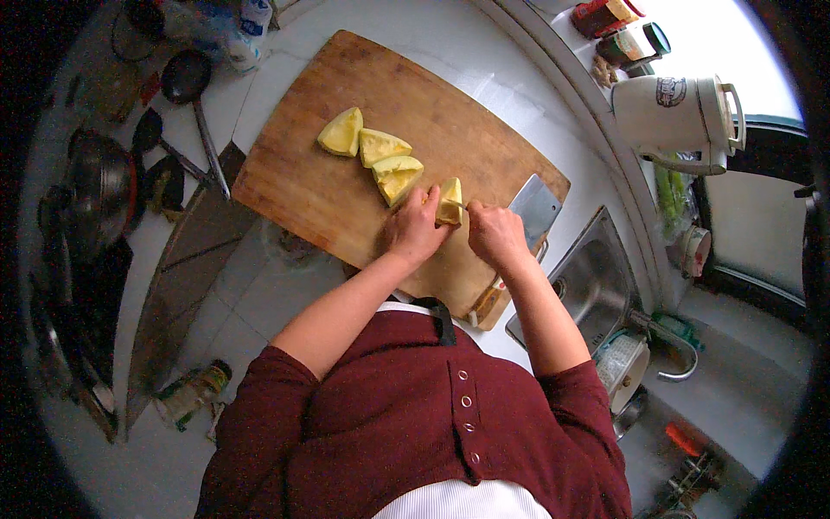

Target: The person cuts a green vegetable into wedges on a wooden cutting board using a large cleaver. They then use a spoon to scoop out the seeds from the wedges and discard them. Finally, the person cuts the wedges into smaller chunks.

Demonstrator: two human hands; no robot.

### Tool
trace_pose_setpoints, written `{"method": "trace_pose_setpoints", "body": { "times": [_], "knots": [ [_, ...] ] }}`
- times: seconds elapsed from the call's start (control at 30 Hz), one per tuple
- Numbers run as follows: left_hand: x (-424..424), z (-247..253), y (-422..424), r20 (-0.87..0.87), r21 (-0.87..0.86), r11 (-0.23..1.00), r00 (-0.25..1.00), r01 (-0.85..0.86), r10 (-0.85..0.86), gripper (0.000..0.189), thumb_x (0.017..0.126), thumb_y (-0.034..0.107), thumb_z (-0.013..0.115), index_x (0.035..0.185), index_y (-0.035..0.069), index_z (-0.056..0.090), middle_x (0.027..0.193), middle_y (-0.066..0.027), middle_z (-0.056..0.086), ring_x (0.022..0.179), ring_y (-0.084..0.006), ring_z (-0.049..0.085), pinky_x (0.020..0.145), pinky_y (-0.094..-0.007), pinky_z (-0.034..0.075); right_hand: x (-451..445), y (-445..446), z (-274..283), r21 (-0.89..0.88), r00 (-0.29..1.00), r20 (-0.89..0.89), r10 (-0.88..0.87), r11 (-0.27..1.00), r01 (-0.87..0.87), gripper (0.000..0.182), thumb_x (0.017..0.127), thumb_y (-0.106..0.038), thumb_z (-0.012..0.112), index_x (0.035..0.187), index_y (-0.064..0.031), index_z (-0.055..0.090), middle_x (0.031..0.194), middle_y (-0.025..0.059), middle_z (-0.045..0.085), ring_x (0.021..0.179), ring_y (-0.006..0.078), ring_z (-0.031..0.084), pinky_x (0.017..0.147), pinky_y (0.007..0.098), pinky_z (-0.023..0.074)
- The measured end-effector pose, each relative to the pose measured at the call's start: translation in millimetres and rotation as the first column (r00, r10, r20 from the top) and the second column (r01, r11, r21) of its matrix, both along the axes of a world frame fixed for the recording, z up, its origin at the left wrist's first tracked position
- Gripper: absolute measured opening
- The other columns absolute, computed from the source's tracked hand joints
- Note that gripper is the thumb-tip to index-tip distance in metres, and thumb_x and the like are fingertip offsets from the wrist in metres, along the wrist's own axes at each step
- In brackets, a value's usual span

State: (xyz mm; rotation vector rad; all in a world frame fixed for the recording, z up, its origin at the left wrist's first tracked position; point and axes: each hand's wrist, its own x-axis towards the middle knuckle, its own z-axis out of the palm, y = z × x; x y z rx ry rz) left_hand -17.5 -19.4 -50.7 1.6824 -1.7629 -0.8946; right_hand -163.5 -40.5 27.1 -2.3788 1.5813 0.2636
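Note:
On a wooden cutting board (298, 130), my left hand (417, 224) holds a pale yellow-green wedge (450, 194), hollowed on its inner side, perhaps squash or pomelo rind. My right hand (498, 232) grips a small knife, its handle hidden in the fist; the short blade (458, 204) meets the wedge. Three similar wedges lie up and to the left: one (397, 178) close to my left hand, another (382, 147) touching it, and the farthest (343, 133). A cleaver (537, 211) rests flat at the board's right edge, beyond my right hand.
A steel sink (593, 279) with a faucet (668, 350) is at the right. Jars and a white electric pot (668, 120) stand on the window ledge. To the left are a ladle (187, 78), a dark spatula and pans on a stove. A bottle (194, 392) stands lower left.

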Motion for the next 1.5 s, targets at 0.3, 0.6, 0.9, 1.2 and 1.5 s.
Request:
{"method": "trace_pose_setpoints", "body": {
  "times": [0.3,0.6,0.9,1.2,1.5],
  "knots": [
    [2,-3,2,0.059,-0.049,0.998,0.998,0.026,-0.024,0.069,0.066,0.025,0.078,0.124,0.003,0.047,0.103,-0.0133,0.051,0.091,-0.031,0.057,0.072,-0.0403,0.049,1,0,1,0.095,0.995,-0.033,0.095,0.991,-0.091,0.01,0.072,-0.011,0.055,0.079,-0.0045,0.056,0.066,0.0172,0.062,0.065,0.0355,0.064,0.057,0.0458,0.0511],
    [1,-12,3,0.171,-0.056,0.998,0.985,0.041,-0.031,0.071,0.066,0.025,0.077,0.126,0.007,0.045,0.104,-0.0113,0.051,0.088,-0.0296,0.059,0.07,-0.0414,0.049,6,5,4,0.161,0.998,-0.049,0.027,0.987,-0.018,0.009,0.071,-0.01,0.055,0.078,-0.0046,0.058,0.07,0.018,0.063,0.069,0.0369,0.063,0.06,0.0467,0.0509],
    [5,-9,5,0.079,-0.104,0.992,0.995,0.071,-0.063,0.073,0.069,0.023,0.074,0.134,0.016,0.041,0.099,-0.0103,0.05,0.083,-0.0296,0.058,0.064,-0.0411,0.049,3,15,-6,0.174,0.934,0.162,-0.318,0.941,0.29,0.014,0.078,-0.009,0.051,0.084,-0.0015,0.062,0.075,0.0251,0.062,0.072,0.0407,0.062,0.064,0.049,0.0503],
    [10,-8,5,0.163,-0.211,0.939,0.957,0.272,-0.24,0.063,0.074,0.018,0.068,0.133,0.024,0.045,0.083,-0.0079,0.052,0.075,-0.0262,0.057,0.061,-0.0402,0.049,14,48,-25,0.119,0.797,0.216,-0.564,0.825,0.552,0.019,0.083,-0.013,0.051,0.08,0.0051,0.056,0.074,0.0292,0.059,0.075,0.046,0.058,0.068,0.0523,0.046],
    [10,-23,9,0.175,-0.234,0.946,0.967,0.224,-0.185,0.061,0.074,0.015,0.066,0.132,0.016,0.047,0.079,-0.0078,0.054,0.069,-0.0271,0.058,0.059,-0.0399,0.048,23,50,-37,0.27,0.627,0.354,-0.694,0.717,0.642,0.024,0.084,-0.019,0.053,0.081,0.0032,0.061,0.08,0.0286,0.059,0.081,0.0458,0.058,0.073,0.0521,0.0457]
  ]
}}
